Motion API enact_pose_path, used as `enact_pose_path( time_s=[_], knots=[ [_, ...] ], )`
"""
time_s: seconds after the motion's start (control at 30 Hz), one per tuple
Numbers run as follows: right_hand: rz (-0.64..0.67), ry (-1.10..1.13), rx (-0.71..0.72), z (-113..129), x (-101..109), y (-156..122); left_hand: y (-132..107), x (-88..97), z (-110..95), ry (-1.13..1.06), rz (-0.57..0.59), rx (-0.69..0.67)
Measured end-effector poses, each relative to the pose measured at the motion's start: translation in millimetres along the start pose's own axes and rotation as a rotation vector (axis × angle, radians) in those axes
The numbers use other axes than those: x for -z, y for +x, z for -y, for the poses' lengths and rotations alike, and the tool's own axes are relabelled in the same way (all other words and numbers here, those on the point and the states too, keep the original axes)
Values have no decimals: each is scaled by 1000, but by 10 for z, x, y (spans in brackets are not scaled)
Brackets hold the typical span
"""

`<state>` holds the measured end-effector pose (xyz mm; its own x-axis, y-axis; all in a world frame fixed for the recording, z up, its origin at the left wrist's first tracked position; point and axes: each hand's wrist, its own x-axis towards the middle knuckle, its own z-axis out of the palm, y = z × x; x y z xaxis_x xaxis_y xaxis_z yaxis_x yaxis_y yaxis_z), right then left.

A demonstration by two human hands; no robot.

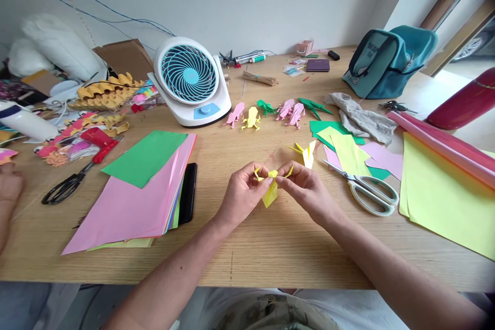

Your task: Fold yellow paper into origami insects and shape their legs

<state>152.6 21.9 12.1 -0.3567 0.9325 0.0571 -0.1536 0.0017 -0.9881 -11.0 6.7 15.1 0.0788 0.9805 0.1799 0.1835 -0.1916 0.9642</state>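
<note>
A small yellow origami figure [270, 197], folded with thin points at its sides, is pinched between my two hands above the wooden table. My left hand [244, 191] grips its left side with thumb and fingers. On the other side, my right hand [303, 185] pinches the right part, thumb near its middle. Just beyond the right hand stands a yellow origami crane [308, 153]. Farther back sits a row of folded paper frogs, among them a yellow frog [251, 119] and a pink frog [234, 115].
Right of my hands lie scissors [373, 195], paper scraps [348, 152] and yellow sheets [444, 196]. At left are a coloured paper stack [135, 206], a phone [188, 193] and black-handled scissors [64, 188]. A fan [189, 80] stands behind. Another person's hand [10, 185] rests at the left edge.
</note>
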Motion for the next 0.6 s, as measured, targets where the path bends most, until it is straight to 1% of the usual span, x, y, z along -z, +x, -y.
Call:
enact_pose_path(
  time_s=[0.2, 0.4, 0.6],
  knots=[
    [-61, -15, 60, -23, -17, 10, -6, -11, 22, -39, 48, 39],
    [-21, -26, 46, -11, -13, 1, -11, 0, 32, 52, -15, 29],
    [-45, -93, 105, -112, -6, 14, -19, -21, 3, 7, -10, 64]
  ],
)
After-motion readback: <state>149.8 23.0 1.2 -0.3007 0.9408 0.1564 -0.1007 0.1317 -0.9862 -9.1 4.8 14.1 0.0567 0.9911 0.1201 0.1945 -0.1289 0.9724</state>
